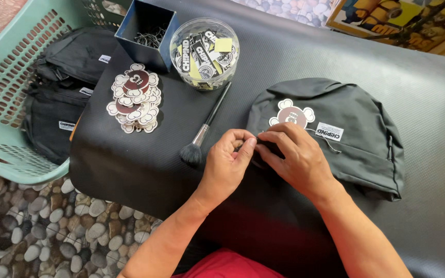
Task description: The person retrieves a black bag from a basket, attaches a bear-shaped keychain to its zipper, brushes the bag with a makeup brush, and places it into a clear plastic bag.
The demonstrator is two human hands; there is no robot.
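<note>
One dark backpack [336, 134] lies on the black desk [428, 92], with one flower-shaped tag [291, 115] on it. The left hand [226, 164] and the right hand [297, 157] both pinch at its front edge, fingers narrow. Just left lies one brush [202, 135]; further back are one pile of tags [135, 99], one round tub [205, 52], one blue box [145, 32], and one green basket [6, 87] holding two black bags [60, 98].

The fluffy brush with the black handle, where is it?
The black-handled brush lies on the black mat, just left of the left hand, below the clear round tub.
</note>
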